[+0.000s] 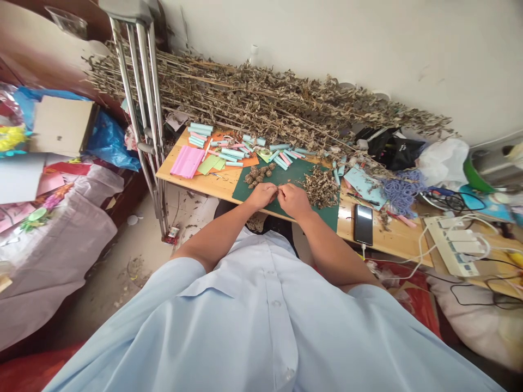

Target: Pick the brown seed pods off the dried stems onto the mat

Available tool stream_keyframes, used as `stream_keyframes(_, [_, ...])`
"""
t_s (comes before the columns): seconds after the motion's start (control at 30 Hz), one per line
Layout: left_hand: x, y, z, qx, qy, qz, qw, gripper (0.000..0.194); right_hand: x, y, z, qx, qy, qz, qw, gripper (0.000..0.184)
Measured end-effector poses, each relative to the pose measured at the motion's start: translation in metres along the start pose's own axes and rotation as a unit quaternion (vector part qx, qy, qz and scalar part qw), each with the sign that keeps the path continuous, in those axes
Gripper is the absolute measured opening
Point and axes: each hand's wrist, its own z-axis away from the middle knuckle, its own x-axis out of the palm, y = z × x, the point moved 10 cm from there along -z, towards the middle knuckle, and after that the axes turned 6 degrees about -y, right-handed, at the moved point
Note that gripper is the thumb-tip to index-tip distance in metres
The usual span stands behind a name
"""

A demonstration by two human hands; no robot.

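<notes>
Pale blue shirt [261, 332] fills the lower frame, both forearms reaching from it to the desk [392, 234]. Along the wall behind the desk lies a long heap of dried leafy branches [261, 103]; crutches [139, 109] stand at the desk's left end. Green mat [286, 185] carries a loose pile of dried leaves [321, 188] right of the hands and a small cluster of dried buds [255, 175] left of them. Done so far: many paper tubes [232, 153], pale blue and pink, lie rolled beyond the mat. Left: flat pink sheets [187, 161] remain unrolled, and the leaf pile remains. Left hand [261, 196] and right hand [294, 200] meet above the mat, fingers curled and nearly closed, pinching a small dark bit [279, 189] between them; its exact kind is too small to tell.
</notes>
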Motion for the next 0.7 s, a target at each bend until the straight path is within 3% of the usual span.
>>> stream_keyframes(0.13, [-0.004, 0.001, 0.002, -0.004, 0.014, -0.003, 1.000, 0.020, -0.003, 0.015, 0.002, 0.061, 0.048, -0.120, 0.990, 0.018])
stream_keyframes(0.2, [-0.004, -0.001, 0.001, -0.010, 0.015, 0.013, 1.000, 0.019, 0.006, 0.028, 0.003, 0.121, 0.046, -0.236, 0.963, 0.017])
stream_keyframes(0.3, [-0.004, -0.006, 0.000, -0.021, 0.014, 0.035, 0.999, 0.017, 0.032, 0.041, 0.007, 0.217, 0.025, -0.439, 0.872, 0.020])
stream_keyframes(0.4, [-0.004, -0.010, -0.001, -0.032, 0.018, 0.046, 0.998, 0.017, 0.051, 0.047, 0.013, 0.279, 0.050, -0.573, 0.769, 0.025])
stream_keyframes(0.47, [-0.005, -0.011, -0.002, -0.038, 0.029, 0.038, 0.998, 0.019, 0.054, 0.049, 0.016, 0.292, 0.068, -0.595, 0.746, 0.028])
stream_keyframes(0.53, [-0.007, -0.010, -0.002, -0.042, 0.043, 0.019, 0.998, 0.020, 0.048, 0.051, 0.017, 0.278, 0.064, -0.553, 0.782, 0.028])
stream_keyframes(0.63, [-0.007, -0.005, -0.003, -0.035, 0.049, -0.015, 0.998, 0.022, 0.025, 0.043, 0.013, 0.193, 0.053, -0.373, 0.906, 0.026])
stream_keyframes(0.7, [-0.006, -0.003, -0.004, -0.034, 0.042, -0.021, 0.998, 0.025, 0.009, 0.028, 0.012, 0.115, 0.058, -0.228, 0.965, 0.028])
